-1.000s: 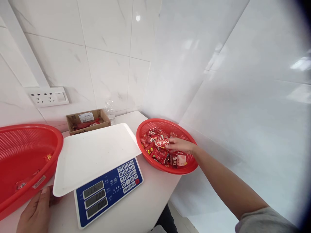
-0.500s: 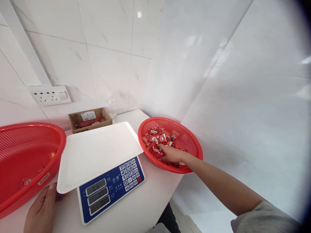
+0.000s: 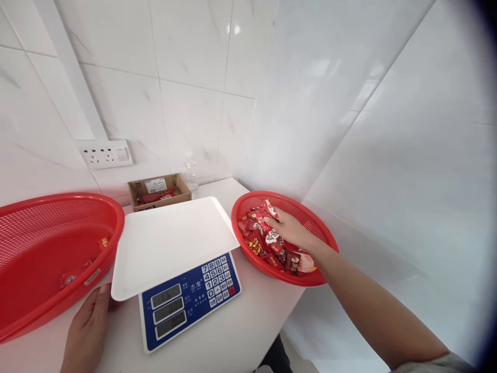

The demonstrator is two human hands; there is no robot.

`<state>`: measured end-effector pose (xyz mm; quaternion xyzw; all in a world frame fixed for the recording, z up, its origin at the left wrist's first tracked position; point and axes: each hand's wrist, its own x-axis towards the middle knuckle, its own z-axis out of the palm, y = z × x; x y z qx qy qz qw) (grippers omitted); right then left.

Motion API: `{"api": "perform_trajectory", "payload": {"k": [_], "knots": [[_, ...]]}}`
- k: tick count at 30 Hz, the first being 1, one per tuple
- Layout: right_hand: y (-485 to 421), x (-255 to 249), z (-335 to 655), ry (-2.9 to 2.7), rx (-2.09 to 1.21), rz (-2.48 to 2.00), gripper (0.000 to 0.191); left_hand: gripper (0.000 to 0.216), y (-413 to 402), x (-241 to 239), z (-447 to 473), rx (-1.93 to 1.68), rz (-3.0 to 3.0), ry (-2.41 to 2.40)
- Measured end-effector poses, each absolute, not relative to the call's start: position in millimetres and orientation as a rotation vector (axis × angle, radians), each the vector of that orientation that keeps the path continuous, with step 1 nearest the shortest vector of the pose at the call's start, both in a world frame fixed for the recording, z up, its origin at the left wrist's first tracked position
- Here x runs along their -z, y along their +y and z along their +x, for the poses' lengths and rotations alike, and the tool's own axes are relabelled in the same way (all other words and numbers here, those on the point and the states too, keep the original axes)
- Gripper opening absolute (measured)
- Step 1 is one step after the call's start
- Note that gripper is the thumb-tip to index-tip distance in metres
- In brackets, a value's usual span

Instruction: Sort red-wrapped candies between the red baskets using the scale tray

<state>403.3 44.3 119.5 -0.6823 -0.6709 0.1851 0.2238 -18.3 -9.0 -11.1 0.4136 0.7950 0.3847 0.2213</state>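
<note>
My right hand is in the right-hand red plastic basket, closed on several small red wrapped packets with white lettering, raised above the others. More packets, mostly red, lie heaped below it; their contents cannot be seen. My left hand rests on the table by the near left corner of the scale's white tray. Its thumb is apart from the fingers, which are partly hidden beside the tray's edge, and I see nothing held. The scale's blue panel has a keypad and three displays.
A larger red basket at the left holds a few packets. Behind the scale stand a cardboard box with red packets inside and a clear plastic bottle. Tiled walls border the white table; a socket panel is on the wall.
My right hand has risen slightly out of the heap with packets in its fingers. The view has shifted left, so things appear further right. My left hand stays by the tray corner.
</note>
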Motion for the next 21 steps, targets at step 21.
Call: {"api": "perform_trajectory", "payload": {"k": [21], "knots": [[106.1,-105.6,259.6,-2.178,-0.686,-1.503,0.028,0.056,-16.2,-1.7,-4.9,-1.310,1.072,1.874]]}}
